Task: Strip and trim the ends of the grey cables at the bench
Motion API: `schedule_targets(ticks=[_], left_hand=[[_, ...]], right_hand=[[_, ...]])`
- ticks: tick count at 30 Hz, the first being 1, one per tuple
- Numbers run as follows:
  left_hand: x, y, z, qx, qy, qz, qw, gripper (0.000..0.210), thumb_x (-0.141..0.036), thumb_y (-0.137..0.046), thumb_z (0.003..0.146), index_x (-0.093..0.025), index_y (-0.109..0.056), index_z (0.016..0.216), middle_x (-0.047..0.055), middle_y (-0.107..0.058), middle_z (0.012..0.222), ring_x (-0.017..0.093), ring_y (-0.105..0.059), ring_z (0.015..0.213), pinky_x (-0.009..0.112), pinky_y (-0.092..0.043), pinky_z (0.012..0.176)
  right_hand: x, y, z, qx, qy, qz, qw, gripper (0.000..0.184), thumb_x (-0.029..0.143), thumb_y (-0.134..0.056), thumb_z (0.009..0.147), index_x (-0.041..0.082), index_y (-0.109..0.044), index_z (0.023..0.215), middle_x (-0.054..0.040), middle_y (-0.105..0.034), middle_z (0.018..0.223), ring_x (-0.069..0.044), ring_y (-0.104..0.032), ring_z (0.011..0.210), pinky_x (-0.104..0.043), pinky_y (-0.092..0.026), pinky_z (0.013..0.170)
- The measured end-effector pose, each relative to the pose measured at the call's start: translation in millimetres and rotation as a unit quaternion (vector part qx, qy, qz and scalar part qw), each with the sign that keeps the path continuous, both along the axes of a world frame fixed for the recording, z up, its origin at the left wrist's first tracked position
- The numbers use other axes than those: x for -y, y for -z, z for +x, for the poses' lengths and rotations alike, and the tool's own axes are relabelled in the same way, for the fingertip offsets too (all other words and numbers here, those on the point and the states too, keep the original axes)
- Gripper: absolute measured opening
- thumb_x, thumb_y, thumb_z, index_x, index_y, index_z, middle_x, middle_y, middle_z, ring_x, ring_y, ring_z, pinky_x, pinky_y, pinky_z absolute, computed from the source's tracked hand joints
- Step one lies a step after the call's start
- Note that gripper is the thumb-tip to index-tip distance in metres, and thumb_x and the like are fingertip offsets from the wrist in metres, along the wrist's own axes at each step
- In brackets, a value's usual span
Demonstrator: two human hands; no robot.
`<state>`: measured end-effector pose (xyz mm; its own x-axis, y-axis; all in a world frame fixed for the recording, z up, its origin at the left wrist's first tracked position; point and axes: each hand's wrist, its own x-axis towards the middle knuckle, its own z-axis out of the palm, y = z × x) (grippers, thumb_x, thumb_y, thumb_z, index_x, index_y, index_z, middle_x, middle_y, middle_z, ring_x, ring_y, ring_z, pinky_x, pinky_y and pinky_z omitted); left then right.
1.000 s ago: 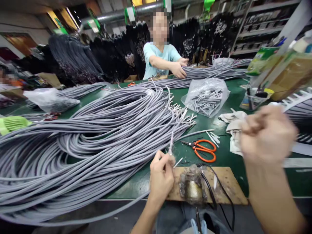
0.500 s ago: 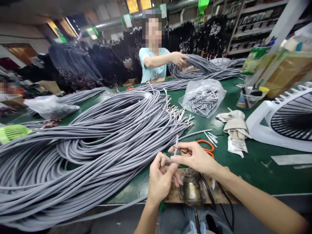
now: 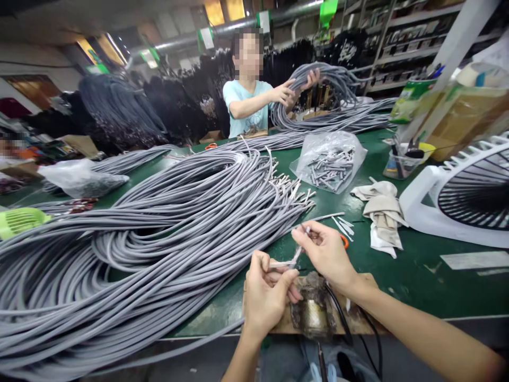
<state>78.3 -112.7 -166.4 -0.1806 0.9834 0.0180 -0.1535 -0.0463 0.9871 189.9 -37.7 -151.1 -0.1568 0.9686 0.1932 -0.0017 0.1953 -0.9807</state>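
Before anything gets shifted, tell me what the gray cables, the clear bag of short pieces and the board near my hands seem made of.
Gray cables: probably plastic or rubber sheathing, smooth, with a soft sheen along the curves.
Clear bag: thin plastic film, glossy and creased, the pieces showing through.
Board: likely wood, tan, dull and stained; solid or ply, I can't tell.

One head-worn camera is facing forward and tilting down, viewing the wearer's hands [image 3: 266,298] from close above and looking across the green surface [image 3: 417,281] toward a co-worker [image 3: 247,114] opposite.
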Motion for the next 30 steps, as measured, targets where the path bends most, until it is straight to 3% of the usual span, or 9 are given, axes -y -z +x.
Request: schedule_targets(ticks=[3, 5, 8, 10, 16, 19, 22, 27, 30], left_hand=[[-1.5, -0.8, -3.5, 0.035, 0.020, 0.011, 0.999, 0.046, -0.019, -0.063, 0.077, -0.025, -0.017, 0.074, -0.011, -0.057, 0.055, 0.010, -0.055, 0.034, 0.014, -0.042, 0.032], [-3.0, 1.1, -6.9, 0.068, 0.046, 0.027, 0.996, 0.046, -0.020, -0.062, 0.078, -0.025, -0.017, 0.074, -0.009, -0.060, 0.059, 0.009, -0.055, 0.033, 0.013, -0.041, 0.030], [-5.2, 5.5, -11.7, 0.117, 0.097, 0.053, 0.987, 0.044, -0.023, -0.061, 0.079, -0.025, -0.017, 0.075, -0.007, -0.062, 0.063, 0.008, -0.052, 0.029, 0.012, -0.038, 0.027], [-5.9, 7.6, -13.8, 0.140, 0.123, 0.067, 0.980, 0.043, -0.025, -0.061, 0.079, -0.024, -0.018, 0.076, -0.007, -0.062, 0.062, 0.007, -0.050, 0.027, 0.011, -0.036, 0.026], [-5.7, 5.3, -13.3, 0.147, 0.078, 0.043, 0.985, 0.041, -0.023, -0.069, 0.072, -0.023, -0.030, 0.087, -0.007, -0.057, 0.063, 0.001, -0.041, 0.029, 0.008, -0.028, 0.029], [-7.9, 4.3, -11.3, 0.124, 0.035, 0.002, 0.992, 0.047, -0.024, -0.073, 0.067, -0.019, -0.042, 0.102, -0.007, -0.052, 0.061, -0.001, -0.037, 0.033, 0.010, -0.026, 0.033], [-11.3, 4.7, -10.0, 0.093, 0.004, 0.008, 0.996, 0.028, -0.030, -0.066, 0.074, -0.010, -0.055, 0.090, -0.006, -0.044, 0.054, -0.001, -0.030, 0.036, 0.013, -0.020, 0.036], [-10.6, 4.4, -10.6, 0.074, -0.030, 0.042, 0.996, 0.023, -0.032, -0.063, 0.076, -0.010, -0.060, 0.083, -0.006, -0.037, 0.051, 0.000, -0.025, 0.038, 0.015, -0.016, 0.038], [-6.3, 4.9, -11.1, 0.063, -0.011, 0.047, 0.997, 0.024, -0.033, -0.065, 0.074, -0.011, -0.060, 0.083, -0.006, -0.037, 0.052, 0.000, -0.023, 0.039, 0.016, -0.016, 0.038]], right_hand=[[-3.7, -5.3, 3.8, -0.113, 0.008, -0.083, 0.990, 0.027, 0.042, -0.060, 0.074, 0.018, -0.049, 0.072, 0.0076, -0.043, 0.055, -0.002, -0.026, 0.038, -0.015, -0.020, 0.033], [-4.2, -10.0, 8.1, -0.143, -0.072, -0.152, 0.975, 0.029, 0.044, -0.061, 0.073, 0.018, -0.051, 0.080, 0.0066, -0.051, 0.060, 0.000, -0.023, 0.035, -0.014, -0.014, 0.030], [-2.1, -14.0, 13.2, -0.123, -0.246, -0.187, 0.943, 0.045, 0.031, -0.072, 0.063, 0.018, -0.053, 0.101, -0.0015, -0.064, 0.082, -0.002, -0.046, 0.045, -0.013, -0.033, 0.037], [-0.6, -13.4, 13.7, -0.121, -0.291, -0.179, 0.932, 0.059, 0.022, -0.076, 0.057, 0.018, -0.051, 0.111, -0.0033, -0.067, 0.086, -0.008, -0.059, 0.060, -0.018, -0.047, 0.053], [2.0, -8.8, 7.6, -0.073, -0.167, -0.146, 0.972, 0.051, 0.023, -0.079, 0.050, 0.013, -0.059, 0.095, 0.0014, -0.063, 0.057, -0.012, -0.058, 0.053, -0.022, -0.046, 0.053], [5.5, -8.5, 6.3, -0.048, -0.101, -0.073, 0.991, 0.044, 0.022, -0.077, 0.055, 0.014, -0.059, 0.094, 0.0021, -0.062, 0.057, -0.007, -0.048, 0.045, -0.018, -0.036, 0.044], [8.0, -7.0, 5.1, -0.038, -0.093, -0.027, 0.995, 0.044, 0.020, -0.073, 0.060, 0.016, -0.057, 0.101, 0.0038, -0.060, 0.059, -0.002, -0.030, 0.039, -0.017, -0.023, 0.038], [8.1, -4.3, -3.4, -0.105, -0.148, -0.094, 0.979, 0.039, 0.016, -0.067, 0.062, 0.017, -0.056, 0.099, 0.0062, -0.052, 0.062, -0.001, -0.031, 0.041, -0.016, -0.021, 0.037], [-1.3, -3.7, -3.8, -0.151, -0.099, -0.115, 0.977, 0.035, 0.014, -0.063, 0.060, 0.017, -0.053, 0.094, 0.0073, -0.049, 0.062, 0.000, -0.028, 0.038, -0.015, -0.018, 0.035]])
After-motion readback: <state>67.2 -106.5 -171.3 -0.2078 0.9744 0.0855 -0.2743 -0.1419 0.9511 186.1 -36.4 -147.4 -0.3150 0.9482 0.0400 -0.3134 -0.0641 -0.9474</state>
